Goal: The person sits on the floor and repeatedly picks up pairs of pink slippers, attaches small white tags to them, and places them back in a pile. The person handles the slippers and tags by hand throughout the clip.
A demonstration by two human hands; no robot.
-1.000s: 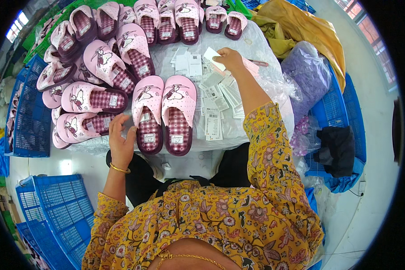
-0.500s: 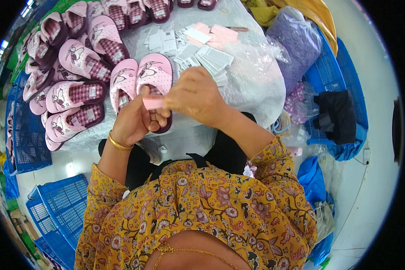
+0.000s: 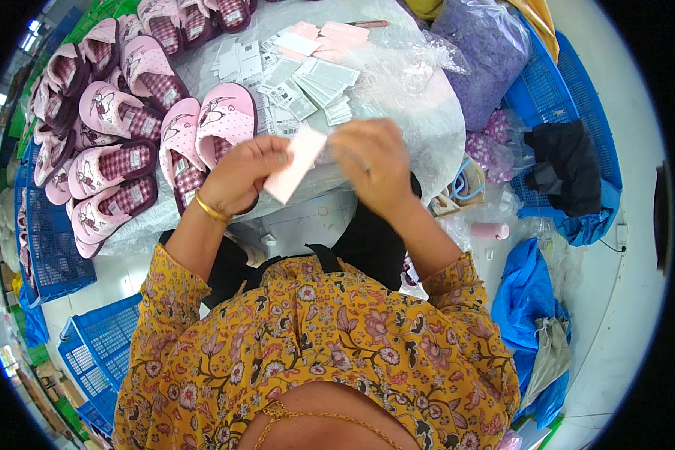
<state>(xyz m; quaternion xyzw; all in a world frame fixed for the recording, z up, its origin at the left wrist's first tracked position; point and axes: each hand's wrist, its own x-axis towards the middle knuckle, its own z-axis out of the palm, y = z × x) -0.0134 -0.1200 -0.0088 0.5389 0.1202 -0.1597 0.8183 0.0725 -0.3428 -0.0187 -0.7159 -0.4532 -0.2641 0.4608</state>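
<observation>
A pink and white card (image 3: pixel 298 169) is pinched at its upper left edge between the thumb and fingers of my left hand (image 3: pixel 240 176). Beside the card's right edge is my right hand (image 3: pixel 375 161), its fingers smeared by motion; whether they touch the card I cannot tell. Just past my left hand lies a pair of pink slippers (image 3: pixel 225 112) with checked maroon insoles, partly covered by that hand. Beyond both hands, white printed tags (image 3: pixel 326 82) lie fanned out in a loose pile, with pink cards (image 3: pixel 343 36) behind them.
Many more pink slippers (image 3: pixel 120 112) crowd the left of the plastic-covered table (image 3: pixel 420 112). A slim brown tool (image 3: pixel 367 23) lies at the far side. On the right are a purple bag (image 3: pixel 476 60) and a blue crate (image 3: pixel 529 90). Another blue crate (image 3: pixel 101 337) stands lower left.
My right hand has moved right, off the card it was touching. The card now shows its long face in my left hand. The view has shifted, so the slippers and tags appear farther left.
</observation>
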